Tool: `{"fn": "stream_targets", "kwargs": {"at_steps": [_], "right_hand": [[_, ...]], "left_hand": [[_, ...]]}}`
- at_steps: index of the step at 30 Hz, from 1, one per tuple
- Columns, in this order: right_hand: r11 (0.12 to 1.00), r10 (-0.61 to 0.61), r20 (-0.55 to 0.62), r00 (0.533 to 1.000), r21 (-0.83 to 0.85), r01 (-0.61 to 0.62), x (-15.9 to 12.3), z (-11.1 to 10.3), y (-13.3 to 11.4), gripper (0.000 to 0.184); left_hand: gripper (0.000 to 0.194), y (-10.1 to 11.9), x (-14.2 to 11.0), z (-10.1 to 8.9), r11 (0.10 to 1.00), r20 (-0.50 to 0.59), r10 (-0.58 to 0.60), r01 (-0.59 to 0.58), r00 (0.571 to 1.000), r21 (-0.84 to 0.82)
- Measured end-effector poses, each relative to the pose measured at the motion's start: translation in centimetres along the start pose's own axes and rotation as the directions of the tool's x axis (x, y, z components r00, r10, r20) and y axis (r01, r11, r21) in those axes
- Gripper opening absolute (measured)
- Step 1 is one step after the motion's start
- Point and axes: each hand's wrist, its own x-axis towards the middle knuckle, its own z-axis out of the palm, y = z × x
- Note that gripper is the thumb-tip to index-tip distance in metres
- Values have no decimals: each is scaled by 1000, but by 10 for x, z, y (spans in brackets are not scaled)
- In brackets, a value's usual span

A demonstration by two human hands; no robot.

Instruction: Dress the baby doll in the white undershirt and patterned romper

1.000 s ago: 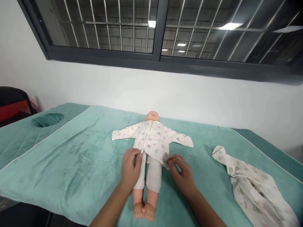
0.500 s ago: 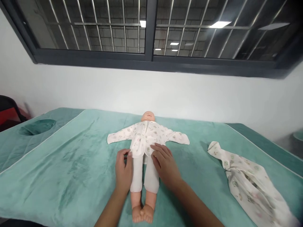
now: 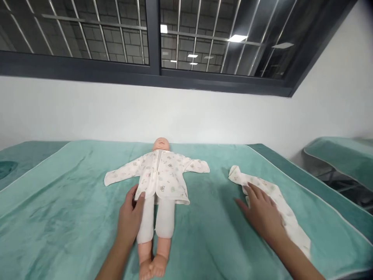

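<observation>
A baby doll [image 3: 159, 182] lies face up on a teal blanket [image 3: 67, 202], dressed in a white printed shirt [image 3: 162, 175], legs bare and pale. My left hand [image 3: 130, 217] rests against the doll's left-side thigh at the shirt's lower hem, fingers loosely curled on it. My right hand [image 3: 261, 212] lies flat with fingers spread on a crumpled white printed garment [image 3: 272, 202] to the doll's right.
The blanket covers a padded table against a white wall [image 3: 204, 116] under a barred dark window [image 3: 145, 39]. A second teal-covered table [image 3: 340, 155] stands at the far right. A round hole in the padding [image 3: 6, 169] shows at the left edge.
My right hand left the doll's shirt hem and moved right onto the loose garment. My left hand stayed at the doll's thigh. The view swung to the right.
</observation>
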Motion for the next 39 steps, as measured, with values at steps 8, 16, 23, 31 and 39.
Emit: {"fn": "stream_targets", "kwargs": {"at_steps": [8, 16, 23, 31, 39], "right_hand": [[953, 276, 232, 933, 62, -297, 13, -14, 40, 32], [47, -88, 504, 859, 864, -502, 47, -74, -112, 31], [-357, -369, 427, 825, 755, -550, 62, -85, -224, 38], [-500, -234, 379, 895, 743, -445, 63, -60, -245, 28], [65, -278, 375, 884, 926, -372, 41, -52, -162, 28]], "left_hand": [[57, 3, -5, 16, 985, 25, 31, -26, 999, -169], [33, 8, -27, 15, 855, -74, 518, -515, 852, 57], [85, 42, -86, 14, 873, 466, 353, -106, 811, -476], [14, 39, -68, -27, 909, 106, 388, -361, 916, -207], [38, 56, -35, -98, 766, 111, 168, -59, 980, -640]]}}
